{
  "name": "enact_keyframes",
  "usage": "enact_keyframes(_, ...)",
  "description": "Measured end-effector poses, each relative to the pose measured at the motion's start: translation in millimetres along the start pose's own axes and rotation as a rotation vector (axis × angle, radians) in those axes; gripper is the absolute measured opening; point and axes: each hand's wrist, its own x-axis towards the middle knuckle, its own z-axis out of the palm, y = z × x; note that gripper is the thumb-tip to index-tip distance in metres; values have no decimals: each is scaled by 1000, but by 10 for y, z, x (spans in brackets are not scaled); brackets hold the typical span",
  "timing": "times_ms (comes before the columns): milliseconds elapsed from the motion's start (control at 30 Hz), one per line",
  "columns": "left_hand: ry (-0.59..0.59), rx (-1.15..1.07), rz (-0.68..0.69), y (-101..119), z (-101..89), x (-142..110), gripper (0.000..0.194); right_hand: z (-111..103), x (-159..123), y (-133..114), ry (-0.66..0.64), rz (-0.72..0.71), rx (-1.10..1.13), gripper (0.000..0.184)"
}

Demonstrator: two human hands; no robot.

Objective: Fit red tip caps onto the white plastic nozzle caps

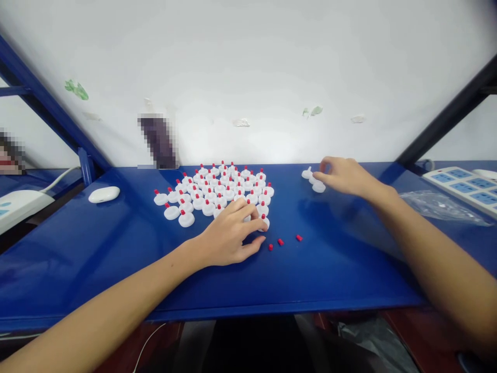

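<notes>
My left hand (235, 234) rests at the front right edge of a cluster of white nozzle caps (186, 219). Its thumb and index finger are apart, and the fingertips touch the nearest white cap with a red tip (264, 223). Just right of that thumb lie three loose small red tips (280, 242) on the blue table. Farther back, my right hand (339, 173) has its thumb and forefinger pinched at a small group of bare white nozzle caps (319, 187). The fingers partly hide these caps, which show no red tips.
The blue table (217, 290) meets a white wall at the back. A white oval case (104, 194) lies at left. On the right are a clear plastic bag (438, 204) and a white power strip (462, 184). Blue metal posts frame both sides; another white strip (23, 204) is far left.
</notes>
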Motion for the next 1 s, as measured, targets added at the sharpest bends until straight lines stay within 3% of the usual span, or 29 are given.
enact_keyframes(167,-5,88,-50,-49,21,-10,21,94,-20,-44,-72,-1,-110,39)
enact_keyframes(333,63,108,-101,-74,12,-6,20,131,-50,-130,-95,1,-155,27)
enact_keyframes(433,119,92,-83,-50,2,13,19,108,-74,-183,-27,-63,-71,22)
enact_keyframes(533,191,104,-70,-14,-7,29,19,76,-154,-312,134,-203,189,17)
enact_keyframes(667,261,79,-145,2,-44,16,22,66,-425,-658,313,-401,679,15)
enact_keyframes(833,216,-42,-104,-16,-76,-19,45,121,-853,-1092,241,-751,790,6)
enact_keyframes(1000,183,-15,-26,19,-26,-4,26,159,-967,-1184,173,-837,822,8)
